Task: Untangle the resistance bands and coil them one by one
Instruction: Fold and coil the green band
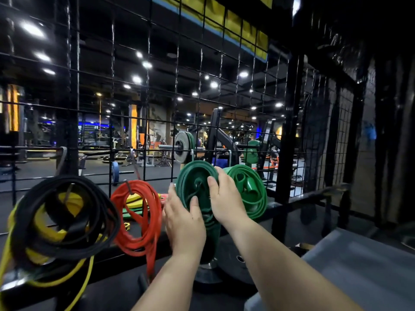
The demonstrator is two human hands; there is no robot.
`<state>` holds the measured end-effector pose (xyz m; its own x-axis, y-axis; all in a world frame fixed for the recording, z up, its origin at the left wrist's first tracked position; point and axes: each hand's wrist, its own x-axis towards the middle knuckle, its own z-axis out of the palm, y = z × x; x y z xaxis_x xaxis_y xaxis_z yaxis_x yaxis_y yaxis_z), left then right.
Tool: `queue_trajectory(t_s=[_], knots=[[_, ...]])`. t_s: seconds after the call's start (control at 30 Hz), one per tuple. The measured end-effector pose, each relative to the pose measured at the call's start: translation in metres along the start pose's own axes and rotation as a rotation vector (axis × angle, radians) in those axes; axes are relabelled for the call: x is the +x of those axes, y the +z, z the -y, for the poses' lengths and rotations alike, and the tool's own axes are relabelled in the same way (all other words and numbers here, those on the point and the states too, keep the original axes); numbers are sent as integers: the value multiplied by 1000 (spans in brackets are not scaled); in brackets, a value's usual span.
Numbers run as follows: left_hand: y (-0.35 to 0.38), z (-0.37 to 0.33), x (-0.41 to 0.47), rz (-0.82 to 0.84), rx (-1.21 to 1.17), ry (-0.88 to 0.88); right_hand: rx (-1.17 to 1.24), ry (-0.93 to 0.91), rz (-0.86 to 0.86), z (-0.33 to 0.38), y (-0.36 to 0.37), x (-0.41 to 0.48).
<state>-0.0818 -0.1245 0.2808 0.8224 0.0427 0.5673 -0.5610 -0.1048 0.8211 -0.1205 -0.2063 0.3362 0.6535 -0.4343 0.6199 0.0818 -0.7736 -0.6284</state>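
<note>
A dark green coiled band (190,176) hangs on the wire grid at centre. My left hand (184,221) lies flat against the coil's lower left edge with straight fingers. My right hand (226,196) holds the coil's right side, its fingers curled over the rim and its thumb on the front. To the right sits a lighter green coil (249,189). A red coil (139,214) hangs from a hook on the left. At far left, a black coil (67,216) hangs tangled with a yellow band (49,232) whose loose ends trail down.
The black wire grid (157,86) stands in front of me, with a black rail (298,198) along its base. A black weight plate (238,259) lies below my right forearm. A grey surface (359,261) is at lower right. Gym machines and barbells show beyond the grid.
</note>
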Motion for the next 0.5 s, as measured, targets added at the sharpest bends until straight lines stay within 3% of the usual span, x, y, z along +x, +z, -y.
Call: queue_trajectory(t_s=[0.23, 0.5], knots=[[0, -13, -7, 44, 141, 54, -67, 37, -1, -1, -6, -11], [11, -10, -9, -20, 255, 89, -264, -91, -53, -15, -4, -4]])
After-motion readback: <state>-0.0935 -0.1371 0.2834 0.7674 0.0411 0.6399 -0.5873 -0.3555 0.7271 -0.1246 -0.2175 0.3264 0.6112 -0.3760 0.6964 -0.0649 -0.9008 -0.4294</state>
